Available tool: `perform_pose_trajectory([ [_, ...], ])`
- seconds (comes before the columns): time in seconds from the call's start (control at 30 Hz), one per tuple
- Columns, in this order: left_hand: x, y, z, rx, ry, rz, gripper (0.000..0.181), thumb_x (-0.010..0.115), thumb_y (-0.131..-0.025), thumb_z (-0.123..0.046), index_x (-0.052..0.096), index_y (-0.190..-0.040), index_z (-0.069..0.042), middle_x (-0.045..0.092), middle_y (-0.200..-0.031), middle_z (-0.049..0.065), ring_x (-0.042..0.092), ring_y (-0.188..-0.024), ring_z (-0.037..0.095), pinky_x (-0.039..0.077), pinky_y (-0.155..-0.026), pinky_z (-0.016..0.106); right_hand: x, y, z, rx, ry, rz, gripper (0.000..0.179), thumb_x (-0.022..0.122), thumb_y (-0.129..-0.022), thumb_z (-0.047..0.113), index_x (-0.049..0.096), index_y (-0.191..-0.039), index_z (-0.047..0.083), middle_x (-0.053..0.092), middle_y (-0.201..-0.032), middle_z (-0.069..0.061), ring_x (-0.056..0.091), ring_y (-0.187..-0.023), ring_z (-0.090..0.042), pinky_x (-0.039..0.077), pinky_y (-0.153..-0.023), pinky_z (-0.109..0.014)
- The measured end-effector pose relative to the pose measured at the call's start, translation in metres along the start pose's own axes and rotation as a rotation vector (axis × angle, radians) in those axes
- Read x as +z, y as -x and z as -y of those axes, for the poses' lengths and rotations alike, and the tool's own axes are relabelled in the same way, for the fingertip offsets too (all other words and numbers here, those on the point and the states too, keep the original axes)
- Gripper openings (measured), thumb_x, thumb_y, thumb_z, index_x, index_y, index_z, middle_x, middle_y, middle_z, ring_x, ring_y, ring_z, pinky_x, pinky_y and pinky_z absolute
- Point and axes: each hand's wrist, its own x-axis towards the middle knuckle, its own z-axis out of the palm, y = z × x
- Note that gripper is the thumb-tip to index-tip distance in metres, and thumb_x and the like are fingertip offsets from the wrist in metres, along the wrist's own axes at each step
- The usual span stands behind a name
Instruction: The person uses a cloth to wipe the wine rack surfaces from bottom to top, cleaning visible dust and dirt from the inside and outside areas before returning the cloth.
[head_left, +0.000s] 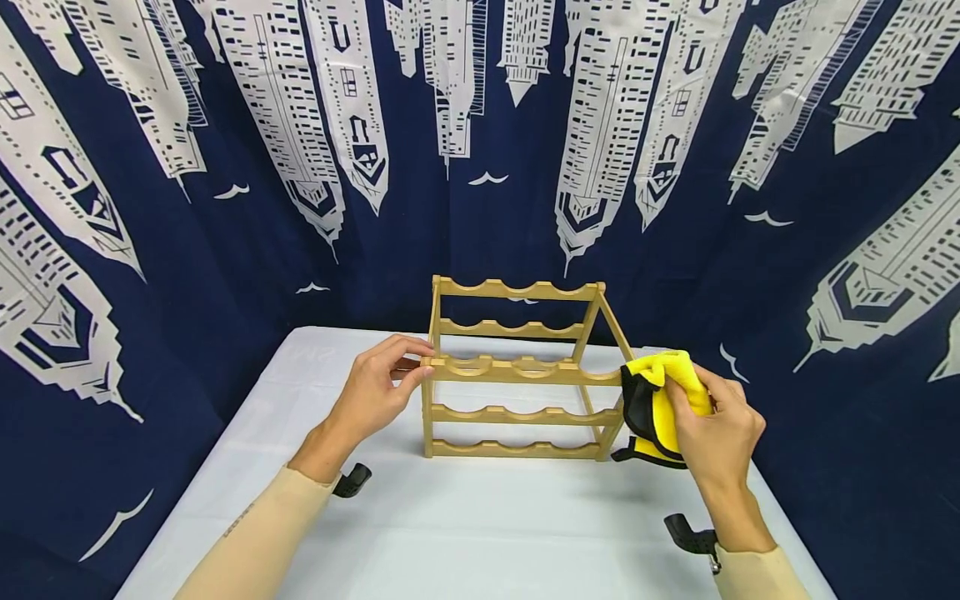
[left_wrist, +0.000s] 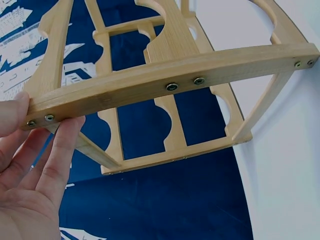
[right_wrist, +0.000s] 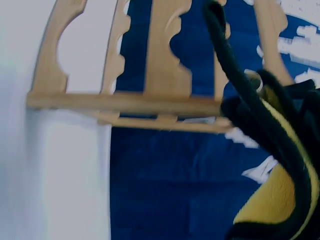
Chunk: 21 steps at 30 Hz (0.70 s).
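Note:
A light wooden rack with scalloped rails stands upright on the white table. My left hand pinches the top of its front left post, thumb on one side and fingers on the other; the left wrist view shows this hand at one end of the side bar, which has metal screws. With my right hand I grip a bunched yellow cloth with black edging and a black patch, against the rack's upper right corner. In the right wrist view the cloth hides my fingers.
White cloth covers the table. Behind it and at both sides hangs a dark blue curtain with white buildings and birds. Black camera mounts sit at both wrists.

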Motion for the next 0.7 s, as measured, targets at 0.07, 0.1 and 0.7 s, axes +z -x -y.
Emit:
perform_pose_trajectory([
  [0.07, 0.001, 0.001, 0.001, 0.011, -0.005, -0.007, 0.023, 0.086, -0.104, 0.000, 0.081, -0.126, -0.004, 0.082, -0.131, 0.012, 0.088, -0.111, 0.033, 0.074, -0.094, 0.035, -0.006, 0.000, -0.007, 0.075, 0.033, 0.019, 0.036, 0.096, -0.091, 0.000, 0.087, -0.126, -0.003, 0.086, -0.111, -0.031, 0.052, -0.097, 0.028, 0.039, -0.086, 0.001],
  [0.1, 0.000, 0.001, 0.001, 0.016, -0.007, -0.008, 0.023, 0.085, -0.104, 0.000, 0.081, -0.126, -0.004, 0.082, -0.131, 0.012, 0.087, -0.110, 0.033, 0.074, -0.094, 0.036, -0.009, 0.000, -0.011, 0.110, 0.051, 0.033, 0.035, 0.095, -0.093, 0.001, 0.086, -0.127, -0.003, 0.086, -0.113, -0.031, 0.051, -0.095, 0.028, 0.039, -0.085, 0.001],
  [0.7, -0.008, 0.003, 0.003, -0.014, -0.035, -0.049, 0.022, 0.084, -0.104, 0.003, 0.081, -0.125, 0.000, 0.082, -0.126, 0.013, 0.087, -0.111, 0.030, 0.074, -0.096, 0.039, -0.004, 0.011, -0.112, 0.361, 0.532, 0.772, 0.051, 0.058, -0.123, 0.036, 0.067, -0.150, -0.007, 0.070, -0.133, -0.043, 0.062, -0.125, -0.062, 0.057, -0.089, -0.075],
])
